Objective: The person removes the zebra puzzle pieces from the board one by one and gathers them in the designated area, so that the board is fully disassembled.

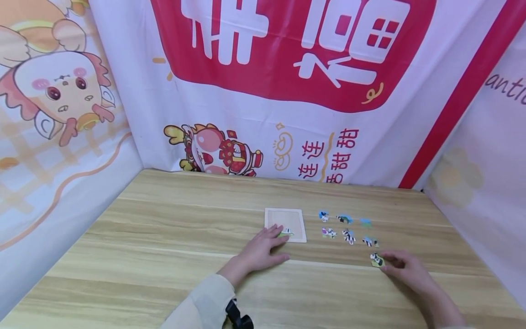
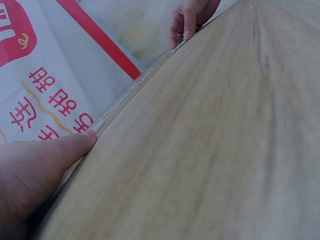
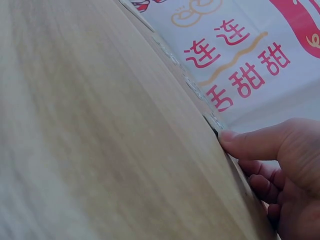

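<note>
A square, pale-rimmed puzzle tray (image 1: pixel 303 227) lies on the table, with a puzzle piece (image 1: pixel 287 231) in its lower part. My left hand (image 1: pixel 263 249) rests at the tray's lower left, its fingers spread over the rim and reaching that piece. In the left wrist view, the left thumb (image 2: pixel 75 147) lies along the tabletop. At the right, my right hand (image 1: pixel 408 269) pinches a green puzzle piece with a black-and-white animal (image 1: pixel 376 260) by its right edge. Its thumb (image 3: pixel 250 142) is low at the table surface in the right wrist view, the other fingers curled beneath.
Several loose puzzle pieces (image 1: pixel 349 236) lie in two rows right of the tray, blue ones (image 1: pixel 344 219) in the far row. The wooden table (image 1: pixel 164 237) ends at a printed cloth backdrop (image 1: pixel 287 105), with cloth on both sides too. A black strap buckle (image 1: pixel 238 316) hangs by the left sleeve.
</note>
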`<state>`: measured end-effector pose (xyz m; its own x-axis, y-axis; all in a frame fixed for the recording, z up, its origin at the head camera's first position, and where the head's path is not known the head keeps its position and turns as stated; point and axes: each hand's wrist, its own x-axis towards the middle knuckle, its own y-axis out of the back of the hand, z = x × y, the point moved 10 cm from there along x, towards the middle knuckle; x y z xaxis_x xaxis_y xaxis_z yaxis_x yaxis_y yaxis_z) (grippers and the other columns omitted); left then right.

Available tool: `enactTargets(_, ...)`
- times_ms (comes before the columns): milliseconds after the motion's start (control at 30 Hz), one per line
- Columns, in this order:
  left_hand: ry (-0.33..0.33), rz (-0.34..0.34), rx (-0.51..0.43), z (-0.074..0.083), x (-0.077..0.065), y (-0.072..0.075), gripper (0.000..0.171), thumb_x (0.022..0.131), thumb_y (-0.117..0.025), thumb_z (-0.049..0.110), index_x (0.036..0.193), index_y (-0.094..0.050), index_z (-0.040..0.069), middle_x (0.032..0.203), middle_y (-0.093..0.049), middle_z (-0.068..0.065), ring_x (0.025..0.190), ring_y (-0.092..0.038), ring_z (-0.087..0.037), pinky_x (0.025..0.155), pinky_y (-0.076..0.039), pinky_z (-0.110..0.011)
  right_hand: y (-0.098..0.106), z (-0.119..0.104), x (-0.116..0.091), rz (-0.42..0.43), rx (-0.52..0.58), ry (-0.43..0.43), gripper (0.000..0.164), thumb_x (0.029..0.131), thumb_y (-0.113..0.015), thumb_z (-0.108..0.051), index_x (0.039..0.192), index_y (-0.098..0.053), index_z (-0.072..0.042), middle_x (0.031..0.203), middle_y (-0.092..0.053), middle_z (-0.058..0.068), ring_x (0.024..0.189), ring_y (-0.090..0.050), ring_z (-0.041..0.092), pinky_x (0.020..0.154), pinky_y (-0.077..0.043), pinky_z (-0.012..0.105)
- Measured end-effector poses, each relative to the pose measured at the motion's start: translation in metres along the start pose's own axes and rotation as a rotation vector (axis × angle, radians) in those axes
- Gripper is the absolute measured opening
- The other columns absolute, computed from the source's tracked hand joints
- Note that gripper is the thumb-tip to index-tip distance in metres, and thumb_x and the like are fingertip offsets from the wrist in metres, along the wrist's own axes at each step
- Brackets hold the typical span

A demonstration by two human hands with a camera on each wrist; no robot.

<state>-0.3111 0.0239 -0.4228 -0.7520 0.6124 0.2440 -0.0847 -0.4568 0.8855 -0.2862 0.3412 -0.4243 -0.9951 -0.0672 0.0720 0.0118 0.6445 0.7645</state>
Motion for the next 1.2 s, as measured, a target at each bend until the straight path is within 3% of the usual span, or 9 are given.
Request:
enactTargets(233,0.003,0.002,-0.002,0.000,-0.002,0.002,0.055,0.081,-0.051,0.047,0.125,-0.047,0.014,0.138,-0.027,-0.008,0.125,-0.020,-0.024,0.101,-0.014,-0.039,-0.002,0.000,0.001,-0.005,0.011,0.007,0.039,0.070,-0.070,-0.019,0.104,-0.059,-0.002,0.095,-0.055,0.009,0.081,-0.047,0.018,0.067,-0.039,0.030)
enactTargets(433,0.010,0.011,-0.008,-0.001,-0.003,0.003,0.055,0.080,-0.052,0.047,0.124,-0.048,0.014,0.138,-0.027,-0.008,0.125,-0.021,-0.024,0.101,-0.014,-0.040,0.000,0.003,0.004,-0.034,0.147,-0.013,0.042,0.076,-0.065,-0.018,0.110,-0.053,0.004,0.093,-0.056,0.011,0.079,-0.050,0.013,0.068,-0.041,0.025)
enactTargets(567,0.014,0.011,-0.017,-0.002,-0.003,0.001,0.055,0.080,-0.052,0.048,0.124,-0.048,0.015,0.138,-0.027,-0.007,0.125,-0.020,-0.024,0.101,-0.013,-0.040,0.006,-0.001,0.007,-0.030,0.171,-0.047,0.045,0.080,-0.061,-0.022,0.114,-0.049,0.005,0.093,-0.054,0.010,0.080,-0.049,0.011,0.068,-0.042,0.024)
enactTargets(700,0.011,0.015,-0.024,-0.002,-0.002,0.001,0.055,0.080,-0.053,0.047,0.124,-0.048,0.014,0.137,-0.027,-0.007,0.125,-0.020,-0.023,0.101,-0.013,-0.040,0.012,-0.022,0.010,-0.008,0.207,-0.002,0.045,0.080,-0.061,-0.019,0.115,-0.049,0.006,0.091,-0.054,0.011,0.077,-0.050,0.012,0.064,-0.044,0.025)
enactTargets(833,0.015,0.018,-0.035,-0.002,-0.002,0.002,0.054,0.080,-0.054,0.046,0.123,-0.049,0.014,0.137,-0.028,-0.007,0.126,-0.020,-0.022,0.101,-0.013,-0.039,0.012,-0.045,0.018,0.003,0.168,0.021,0.045,0.079,-0.063,-0.022,0.115,-0.051,0.002,0.090,-0.055,0.010,0.078,-0.050,0.014,0.061,-0.044,0.026)
enactTargets(1033,0.016,0.036,-0.063,-0.002,-0.001,0.005,0.054,0.079,-0.055,0.045,0.121,-0.051,0.012,0.136,-0.030,-0.008,0.125,-0.021,-0.023,0.101,-0.014,-0.039,-0.004,-0.072,0.033,-0.041,0.188,0.018,0.046,0.080,-0.061,-0.030,0.116,-0.052,-0.003,0.093,-0.055,0.009,0.083,-0.048,0.022,0.064,-0.045,0.031)
enactTargets(1200,0.010,0.071,-0.076,-0.006,-0.002,0.010,0.055,0.078,-0.058,0.043,0.121,-0.051,0.009,0.135,-0.031,-0.010,0.125,-0.022,-0.025,0.100,-0.016,-0.042,-0.020,-0.104,0.043,-0.065,0.257,0.105,0.039,0.080,-0.062,-0.023,0.112,-0.054,-0.003,0.090,-0.055,0.009,0.080,-0.048,0.023,0.063,-0.045,0.031)
